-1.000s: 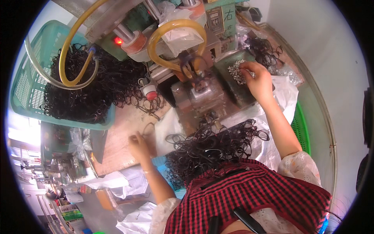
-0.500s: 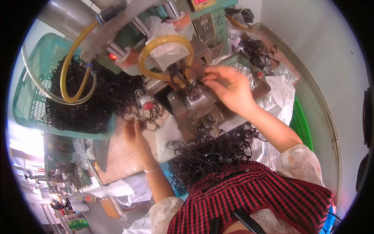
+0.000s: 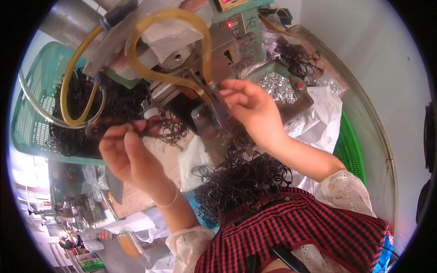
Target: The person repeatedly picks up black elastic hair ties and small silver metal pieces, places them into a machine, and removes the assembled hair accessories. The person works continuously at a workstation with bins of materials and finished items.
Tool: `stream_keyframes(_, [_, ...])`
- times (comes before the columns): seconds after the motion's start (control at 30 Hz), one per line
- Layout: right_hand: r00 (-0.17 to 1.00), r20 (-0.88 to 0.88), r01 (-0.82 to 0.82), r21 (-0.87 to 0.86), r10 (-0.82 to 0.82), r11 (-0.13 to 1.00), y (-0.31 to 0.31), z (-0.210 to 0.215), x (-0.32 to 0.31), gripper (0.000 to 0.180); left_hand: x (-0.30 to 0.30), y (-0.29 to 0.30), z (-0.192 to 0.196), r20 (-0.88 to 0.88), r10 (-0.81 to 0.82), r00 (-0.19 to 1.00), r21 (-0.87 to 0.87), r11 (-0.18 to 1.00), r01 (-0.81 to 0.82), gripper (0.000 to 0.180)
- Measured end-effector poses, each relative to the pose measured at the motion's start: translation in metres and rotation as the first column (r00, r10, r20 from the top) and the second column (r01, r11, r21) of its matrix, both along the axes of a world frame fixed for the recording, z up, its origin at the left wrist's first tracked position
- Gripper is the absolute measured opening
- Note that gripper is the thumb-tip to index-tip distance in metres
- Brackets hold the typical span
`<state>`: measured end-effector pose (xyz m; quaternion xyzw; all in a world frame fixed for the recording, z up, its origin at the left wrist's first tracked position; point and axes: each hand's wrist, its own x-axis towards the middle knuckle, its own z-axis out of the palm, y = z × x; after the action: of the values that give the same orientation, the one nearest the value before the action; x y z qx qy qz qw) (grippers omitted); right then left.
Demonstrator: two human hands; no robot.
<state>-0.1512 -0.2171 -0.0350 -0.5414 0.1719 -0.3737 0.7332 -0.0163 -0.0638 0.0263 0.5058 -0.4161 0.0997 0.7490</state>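
My left hand (image 3: 132,157) is pinched on a thin black loop (image 3: 152,126), blurred by motion, in front of the teal basket. My right hand (image 3: 255,109) reaches to the press machine's tooling (image 3: 214,120), its fingers bent together beside the die. What those fingers pinch, if anything, is hidden in blur and shadow. The press head (image 3: 177,57), with a yellow hose (image 3: 136,63) looped in front, stands low over the die. Below the machine, a heap of black loops (image 3: 246,182) lies against my checked apron.
A teal basket (image 3: 25,113) full of black loops stands left. A tray (image 3: 307,101) of small silvery metal pieces, with a red button, sits right of the die. More black loops (image 3: 296,59) lie behind it. A green basket (image 3: 350,145) stands lower right.
The press head has come down and the hose loop has shifted left. My left hand has moved left and nearer, with a black loop. My right hand has shifted slightly left.
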Motion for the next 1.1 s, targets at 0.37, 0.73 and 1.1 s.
stream_keyframes(0.37, [0.522, -0.195, -0.036, -0.978, -0.830, 0.207, -0.098, -0.090, -0.060, 0.017, -0.048, -0.023, -0.024, 0.034, -0.054, 0.998, 0.283, 0.958, 0.042, 0.009])
stream_keyframes(0.73, [0.641, -0.236, 0.237, -0.844, -0.730, 0.481, -0.108, -0.083, -0.052, 0.013, -0.054, -0.054, -0.021, 0.103, 0.019, 0.995, 0.396, 0.916, -0.058, 0.014])
stream_keyframes(1.1, [0.687, -0.338, 0.211, -0.755, -0.643, 0.621, -0.102, -0.088, -0.065, 0.015, -0.040, 0.032, -0.055, 0.278, 0.579, 0.767, 0.223, 0.738, -0.637, 0.016])
